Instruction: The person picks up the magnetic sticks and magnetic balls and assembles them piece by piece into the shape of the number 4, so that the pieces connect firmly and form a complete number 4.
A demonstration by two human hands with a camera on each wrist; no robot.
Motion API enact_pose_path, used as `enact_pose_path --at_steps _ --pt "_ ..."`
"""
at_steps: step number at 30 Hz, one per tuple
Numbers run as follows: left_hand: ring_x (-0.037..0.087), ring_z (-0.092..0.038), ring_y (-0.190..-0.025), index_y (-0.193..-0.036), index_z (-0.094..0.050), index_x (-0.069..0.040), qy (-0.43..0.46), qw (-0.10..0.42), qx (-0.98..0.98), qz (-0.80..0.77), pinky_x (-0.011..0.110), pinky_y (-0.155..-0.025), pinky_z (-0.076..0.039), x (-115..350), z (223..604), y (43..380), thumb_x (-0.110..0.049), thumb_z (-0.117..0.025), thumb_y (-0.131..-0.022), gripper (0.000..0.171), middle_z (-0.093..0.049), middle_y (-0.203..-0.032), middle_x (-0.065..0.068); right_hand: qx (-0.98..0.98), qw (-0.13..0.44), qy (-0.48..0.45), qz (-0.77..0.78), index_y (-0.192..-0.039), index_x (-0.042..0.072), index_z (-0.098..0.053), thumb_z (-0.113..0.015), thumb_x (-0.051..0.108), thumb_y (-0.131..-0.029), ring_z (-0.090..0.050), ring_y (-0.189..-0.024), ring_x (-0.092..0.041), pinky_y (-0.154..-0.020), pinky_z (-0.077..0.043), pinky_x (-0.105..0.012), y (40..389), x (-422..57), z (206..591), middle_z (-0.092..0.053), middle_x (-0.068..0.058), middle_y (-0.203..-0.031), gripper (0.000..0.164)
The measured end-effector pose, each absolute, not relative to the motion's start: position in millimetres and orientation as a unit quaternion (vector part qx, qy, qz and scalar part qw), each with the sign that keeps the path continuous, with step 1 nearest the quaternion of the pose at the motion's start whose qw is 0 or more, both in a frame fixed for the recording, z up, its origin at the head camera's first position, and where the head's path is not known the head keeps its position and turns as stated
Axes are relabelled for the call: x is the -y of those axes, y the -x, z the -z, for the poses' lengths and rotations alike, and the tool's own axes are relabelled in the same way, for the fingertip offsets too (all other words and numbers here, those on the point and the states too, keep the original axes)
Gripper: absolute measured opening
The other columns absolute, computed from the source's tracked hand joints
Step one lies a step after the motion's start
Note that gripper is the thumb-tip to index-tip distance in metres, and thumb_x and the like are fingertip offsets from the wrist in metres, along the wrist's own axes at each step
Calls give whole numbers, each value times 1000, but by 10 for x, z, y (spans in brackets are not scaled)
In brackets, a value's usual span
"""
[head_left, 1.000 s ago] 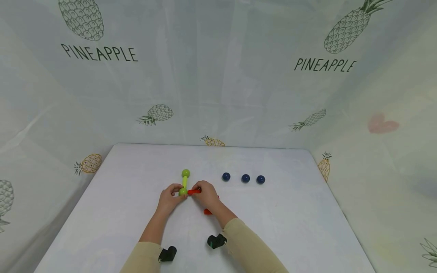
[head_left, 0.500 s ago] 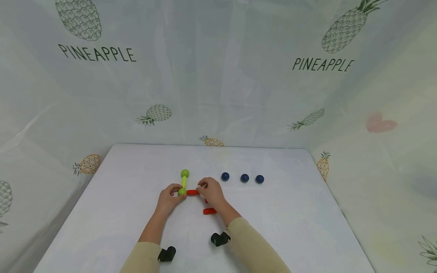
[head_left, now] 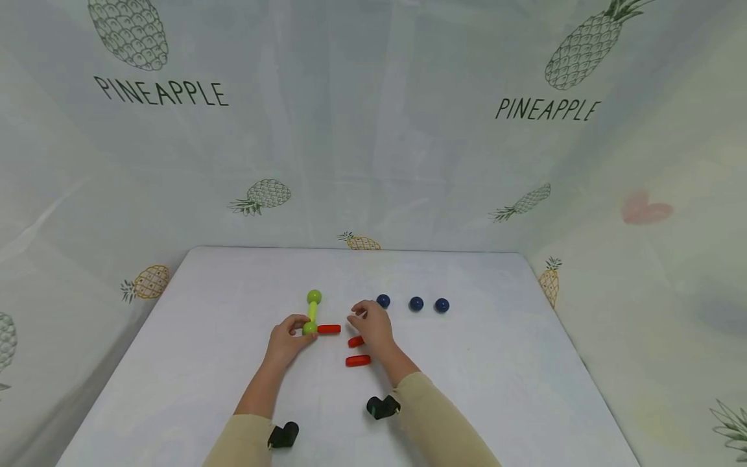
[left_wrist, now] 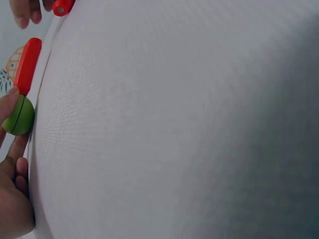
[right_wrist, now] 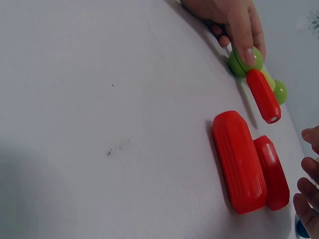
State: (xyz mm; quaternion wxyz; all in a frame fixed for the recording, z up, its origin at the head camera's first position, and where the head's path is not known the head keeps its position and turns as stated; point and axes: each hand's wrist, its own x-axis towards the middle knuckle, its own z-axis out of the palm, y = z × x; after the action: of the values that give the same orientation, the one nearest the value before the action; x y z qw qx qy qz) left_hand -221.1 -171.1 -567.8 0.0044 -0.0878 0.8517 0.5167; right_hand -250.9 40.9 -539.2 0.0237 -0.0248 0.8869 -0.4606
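Note:
My left hand pinches the near green ball between thumb and fingers. From that ball a yellow-green rod runs away to a second green ball. A red rod sticks out from the held ball to the right, touching it, as the right wrist view also shows. My right hand hovers to the right of that red rod, fingers loosely bent, holding nothing. Beneath and beside it lie two loose red rods, one partly hidden by the hand and the nearer red rod in full sight.
Three dark blue balls lie in a row toward the back: a left ball, a middle ball and a right ball. The white table is backed by a pineapple-print cloth. Black wrist mounts sit at both sleeves.
My right hand has let go of the red rod at the green ball and moved right, uncovering the loose red rods. My left hand keeps its hold on the green ball.

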Motion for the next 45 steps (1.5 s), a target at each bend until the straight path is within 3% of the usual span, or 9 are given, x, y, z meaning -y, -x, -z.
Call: enact_pose_path --at_steps 13,26,39,45 --pt "30 -47 -108 -118 -62 -7 95 12 -851 -516 48 -93 -40 1744 5653 2203 -13 -80 -80 42 -67 -115 13 -887 -13 -2 462 -103 9 -69 -74 16 -87 -54 -82 -19 -65 -49 -29 2517 -536 5396 -61 0 -92 18" --pt "29 -48 -105 -117 -63 -6 88 4 -851 -518 44 -91 -39 1755 5663 2200 -12 -80 -80 41 -68 -114 13 -888 -71 -29 453 -100 8 -71 -75 11 -83 -53 -84 -20 -74 -50 -33 2585 -664 5477 -58 -2 -93 18" --pt "28 -47 -103 -116 -63 -6 85 2 -852 -517 43 -88 -39 1736 5661 2203 -12 -80 -79 41 -68 -113 11 -876 -100 -60 467 -102 7 -70 -76 8 -81 -55 -103 -27 -92 -49 -40 2645 -708 5483 -52 -11 -113 22" --pt "29 -47 -105 -117 -63 -7 90 4 -851 -518 45 -91 -39 1728 5678 2212 -12 -80 -79 41 -68 -114 11 -860 -108 -71 494 -110 6 -67 -76 9 -82 -55 -105 -29 -92 -50 -41 2679 -721 5519 -49 -12 -123 29"
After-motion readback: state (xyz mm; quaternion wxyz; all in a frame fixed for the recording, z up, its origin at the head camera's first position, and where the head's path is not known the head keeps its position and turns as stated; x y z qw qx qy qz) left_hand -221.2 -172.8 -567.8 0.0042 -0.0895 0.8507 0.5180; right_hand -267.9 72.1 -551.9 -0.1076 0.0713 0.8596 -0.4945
